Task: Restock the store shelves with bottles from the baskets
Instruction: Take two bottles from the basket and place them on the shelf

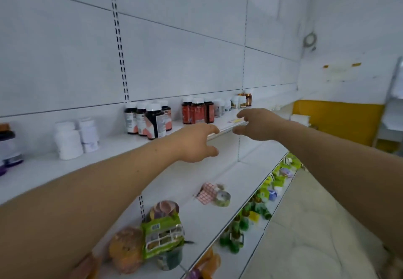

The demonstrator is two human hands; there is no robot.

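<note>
A white upper shelf [113, 147] carries groups of bottles: dark ones with white caps [150, 119], red-labelled ones [196, 111], white ones [72, 139], and small mixed ones [237, 102] farther right. My left hand [196, 143] reaches out in front of the shelf edge, just right of the dark bottles, fingers apart and holding nothing. To its right, my right hand [257, 124] hovers at the shelf edge below the small bottles, also open and empty. No basket is in view.
A purple-capped bottle [8, 147] stands at the far left. The shelf below [218, 169] holds a green packet [162, 237], a round brown item [126, 250] and a checked pack [207, 192]. Lower shelves hold green and yellow goods [261, 202]. A yellow wall panel [335, 119] is at right.
</note>
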